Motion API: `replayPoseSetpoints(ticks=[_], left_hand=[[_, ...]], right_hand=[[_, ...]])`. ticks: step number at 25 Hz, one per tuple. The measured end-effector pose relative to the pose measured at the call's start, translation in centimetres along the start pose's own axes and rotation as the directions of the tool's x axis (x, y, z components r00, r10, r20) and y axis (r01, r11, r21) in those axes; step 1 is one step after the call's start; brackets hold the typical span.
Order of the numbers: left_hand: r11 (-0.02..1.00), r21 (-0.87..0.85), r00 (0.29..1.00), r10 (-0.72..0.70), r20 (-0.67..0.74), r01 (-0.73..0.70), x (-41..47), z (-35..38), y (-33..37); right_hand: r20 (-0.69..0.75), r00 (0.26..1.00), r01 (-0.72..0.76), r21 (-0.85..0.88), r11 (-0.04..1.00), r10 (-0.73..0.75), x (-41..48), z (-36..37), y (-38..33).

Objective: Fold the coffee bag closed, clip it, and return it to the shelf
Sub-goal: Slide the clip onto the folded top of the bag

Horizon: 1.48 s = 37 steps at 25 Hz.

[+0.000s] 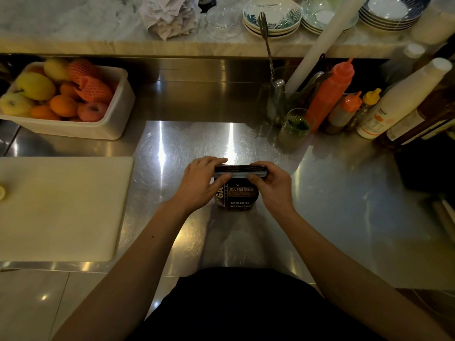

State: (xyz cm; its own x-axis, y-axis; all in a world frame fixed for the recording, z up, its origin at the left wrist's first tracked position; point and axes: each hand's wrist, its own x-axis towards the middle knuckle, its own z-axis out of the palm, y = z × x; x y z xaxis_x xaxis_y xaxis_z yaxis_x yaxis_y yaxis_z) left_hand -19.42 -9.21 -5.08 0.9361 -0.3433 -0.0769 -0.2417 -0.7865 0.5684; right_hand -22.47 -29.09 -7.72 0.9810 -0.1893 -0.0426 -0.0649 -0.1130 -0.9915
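Coffee bag (237,196) in front of you, mid-tabletop (332,193).
Your left hand (200,182) and right hand (272,184) flank its folded top, where the clip (240,172) lies. The cutting board (61,207) lies to your left, the fruit tub (73,99) behind it; squeeze bottles (330,94) stand far right, bowls (272,17) on the shelf (98,46) behind.

The left hand (200,179) and right hand (272,185) cover both ends of the long clip (240,171) and the sides of the coffee bag (240,196), so part of its label is hidden. The cutting board (61,207) is cut by the left edge. The small print on the white bottle (394,104) is too small to read.
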Motion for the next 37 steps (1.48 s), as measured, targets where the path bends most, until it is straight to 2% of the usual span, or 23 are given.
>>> replayPoseSetpoints(ticks=[2, 5, 8, 10, 15, 21, 28, 31, 34, 37], left_hand=[[0.991, -0.133, 1.000, 0.005, 0.030, -0.001, -0.2, 0.2, 0.0], [0.936, -0.349, 0.997, -0.058, -0.048, 0.038, -0.7, 0.2, -0.4], [0.803, -0.586, 0.976, -0.198, -0.092, 0.108, -1.2, -0.2, -1.4], [0.728, -0.676, 0.967, -0.239, -0.091, 0.116, -1.5, -0.2, -1.7], [0.722, -0.686, 0.960, -0.245, -0.135, 0.088, -1.5, 0.0, -1.8], [0.729, -0.682, 0.982, -0.166, -0.085, 0.065, -1.5, -0.5, -2.2], [0.710, -0.703, 0.976, -0.184, -0.113, 0.053, -1.7, 0.1, -2.7], [0.747, -0.661, 0.976, -0.185, -0.115, 0.063, -1.7, 0.1, -2.4], [0.800, -0.599, 0.985, -0.127, -0.113, 0.035, -1.4, -0.5, -2.2], [0.814, -0.580, 0.981, -0.120, -0.150, 0.011, -1.2, -0.6, -1.9]], right_hand=[[-0.009, 1.000, -0.014, 0.018, 1.000, 0.015, 0.0, 0.2, 0.0], [-0.012, 1.000, -0.023, 0.047, 0.999, 0.023, 0.0, 0.2, 0.1], [-0.014, 1.000, -0.027, 0.059, 0.998, 0.028, -0.2, 0.1, 0.1], [-0.009, 1.000, -0.020, 0.067, 0.998, 0.021, -0.3, 0.2, 0.1], [0.004, 1.000, -0.022, 0.065, 0.998, 0.022, -0.3, 0.1, -0.1], [0.051, 0.999, -0.011, 0.026, 1.000, 0.010, -0.3, -0.6, -0.4], [0.064, 0.998, -0.010, -0.003, 1.000, 0.010, -0.2, -0.4, -0.5], [0.052, 0.999, 0.000, -0.024, 1.000, 0.002, 0.0, -0.4, -0.5], [0.035, 0.999, -0.014, -0.038, 0.999, 0.016, 0.1, -0.6, -0.3], [0.049, 0.999, 0.002, -0.044, 0.999, 0.000, 0.0, -0.6, -0.1]])
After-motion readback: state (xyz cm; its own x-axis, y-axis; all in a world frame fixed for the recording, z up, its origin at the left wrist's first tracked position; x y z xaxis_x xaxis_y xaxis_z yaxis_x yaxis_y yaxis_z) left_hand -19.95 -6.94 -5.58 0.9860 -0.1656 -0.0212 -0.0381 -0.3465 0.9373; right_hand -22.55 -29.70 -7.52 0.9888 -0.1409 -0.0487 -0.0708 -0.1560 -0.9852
